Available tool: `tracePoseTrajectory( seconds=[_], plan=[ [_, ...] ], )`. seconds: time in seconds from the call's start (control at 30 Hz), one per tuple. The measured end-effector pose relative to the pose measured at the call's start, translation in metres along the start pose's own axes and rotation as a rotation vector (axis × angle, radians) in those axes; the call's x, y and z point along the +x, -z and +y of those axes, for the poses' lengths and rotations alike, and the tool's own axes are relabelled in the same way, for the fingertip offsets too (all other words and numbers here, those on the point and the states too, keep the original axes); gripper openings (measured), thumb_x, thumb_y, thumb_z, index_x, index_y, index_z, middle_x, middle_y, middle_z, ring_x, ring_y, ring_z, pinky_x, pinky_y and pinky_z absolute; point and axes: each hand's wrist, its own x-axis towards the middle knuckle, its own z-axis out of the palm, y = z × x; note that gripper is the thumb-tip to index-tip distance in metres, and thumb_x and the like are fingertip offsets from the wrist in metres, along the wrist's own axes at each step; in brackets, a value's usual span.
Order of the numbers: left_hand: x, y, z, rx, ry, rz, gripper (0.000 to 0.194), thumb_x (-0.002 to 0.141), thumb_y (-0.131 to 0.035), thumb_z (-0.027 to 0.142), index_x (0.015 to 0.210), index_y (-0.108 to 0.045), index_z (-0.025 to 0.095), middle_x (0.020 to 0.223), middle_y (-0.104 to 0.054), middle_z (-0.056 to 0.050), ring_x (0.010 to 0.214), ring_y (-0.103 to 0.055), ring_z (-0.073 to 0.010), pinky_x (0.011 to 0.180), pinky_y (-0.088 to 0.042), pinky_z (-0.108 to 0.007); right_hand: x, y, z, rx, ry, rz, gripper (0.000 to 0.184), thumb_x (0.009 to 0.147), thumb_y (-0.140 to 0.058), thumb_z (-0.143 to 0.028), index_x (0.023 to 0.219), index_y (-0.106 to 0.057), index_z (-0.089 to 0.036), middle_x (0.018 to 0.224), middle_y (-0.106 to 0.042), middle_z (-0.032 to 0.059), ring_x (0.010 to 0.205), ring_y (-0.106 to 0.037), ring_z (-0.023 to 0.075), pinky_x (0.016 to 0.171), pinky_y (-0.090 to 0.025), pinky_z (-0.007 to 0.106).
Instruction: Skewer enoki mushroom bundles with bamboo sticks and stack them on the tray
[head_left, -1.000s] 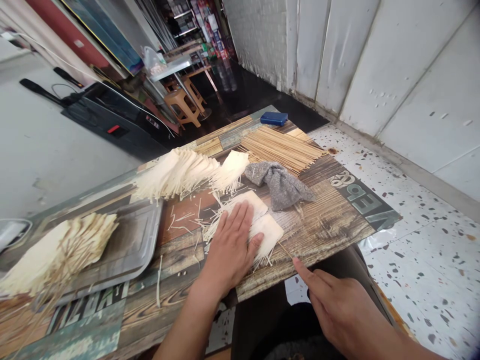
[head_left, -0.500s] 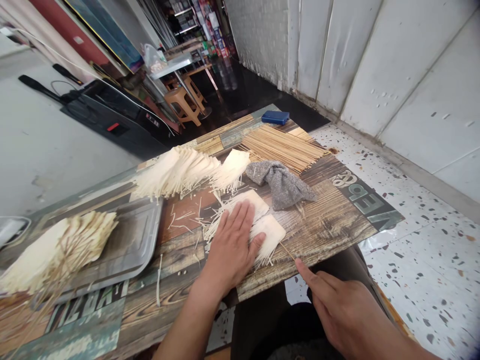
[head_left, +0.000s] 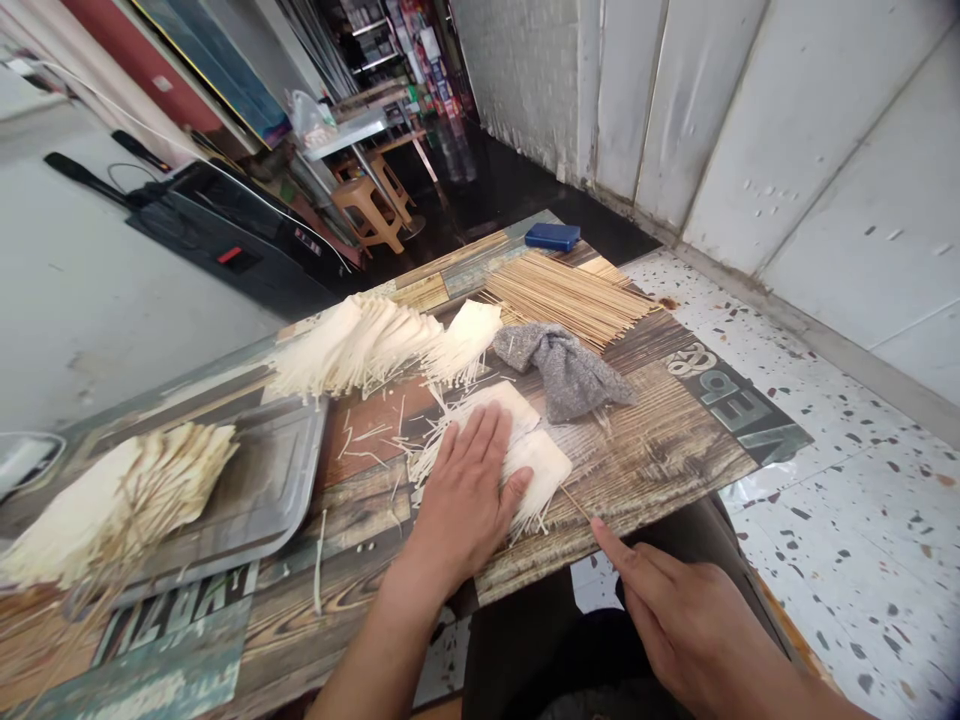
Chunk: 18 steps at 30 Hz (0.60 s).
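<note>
From my end, at the left, a skewered stack of cream fringed sheets (head_left: 82, 505) rests on the grey plastic tray (head_left: 313, 455). Pale loose strands (head_left: 365, 434) lie scattered beside it on the wood-patterned bench (head_left: 667, 430), with a fanned cream pile of fringed sheets (head_left: 341, 345) behind them.

My left hand (head_left: 461, 490) is open, palm down, pressing on two cream, flat, fringed pieces (head_left: 546, 462) laid side by side. My right hand (head_left: 686, 600) is closed on a thin wooden skewer (head_left: 577, 503), index fingertip at its outer end, thumb hidden. The skewer already reaches the nearer piece's corner; I judge it has gone in, though I can't tell how far. The flat palm should keep both pieces from sliding.

Beyond them sit a crumpled grey cloth (head_left: 574, 378) and a bundle of wooden skewers (head_left: 562, 295).
</note>
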Motion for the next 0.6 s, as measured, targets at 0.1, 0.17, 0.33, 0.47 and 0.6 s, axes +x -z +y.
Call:
tracePoseTrajectory(
  seconds=[0.1,0.17,0.33,0.47,0.6],
  plan=[
    [0.000,0.000,0.000,0.001,-0.004,0.008,0.062,0.099,-0.022,0.044,0.147,-0.028,0.005,0.154,-0.029,-0.014,0.144,-0.022,-0.0245,0.117,-0.022,-0.049,0.001,0.002,-0.001,-0.010,0.001,-0.019,0.045,0.085,-0.033,0.001,0.129,-0.044,0.005,0.067,-0.061,0.0036,0.051,-0.058,0.0163,0.045,-0.051,0.027],
    [0.000,0.000,0.000,0.001,-0.003,0.010,0.061,0.099,-0.023,0.044,0.147,-0.028,0.004,0.154,-0.029,-0.014,0.144,-0.022,-0.0247,0.117,-0.023,-0.049,0.001,0.005,-0.001,-0.017,0.005,-0.042,0.046,0.084,-0.033,0.001,0.128,-0.046,0.006,0.068,-0.061,0.0042,0.051,-0.059,0.0161,0.046,-0.052,0.027],
    [-0.001,0.001,0.001,-0.001,0.004,0.005,0.062,0.099,-0.024,0.044,0.147,-0.027,0.004,0.154,-0.029,-0.014,0.144,-0.022,-0.0251,0.117,-0.022,-0.049,0.002,0.010,-0.002,-0.058,0.043,-0.065,0.048,0.081,-0.030,0.003,0.125,-0.049,0.007,0.067,-0.061,0.0047,0.052,-0.060,0.0149,0.048,-0.052,0.024],
    [-0.001,0.000,0.000,-0.008,0.005,0.005,0.062,0.099,-0.025,0.044,0.147,-0.029,0.005,0.154,-0.029,-0.014,0.144,-0.022,-0.0250,0.117,-0.022,-0.049,0.003,0.010,-0.002,-0.073,0.031,-0.038,0.046,0.082,-0.030,0.001,0.124,-0.050,0.006,0.066,-0.062,0.0047,0.050,-0.059,0.0146,0.048,-0.052,0.024],
    [0.000,0.000,0.000,-0.018,0.005,0.009,0.061,0.099,-0.025,0.044,0.147,-0.029,0.006,0.154,-0.029,-0.013,0.144,-0.022,-0.0242,0.117,-0.021,-0.048,0.004,0.008,-0.002,-0.044,0.011,-0.054,0.047,0.084,-0.031,0.000,0.128,-0.047,0.004,0.068,-0.063,0.0042,0.051,-0.058,0.0146,0.048,-0.053,0.025]
  ],
)
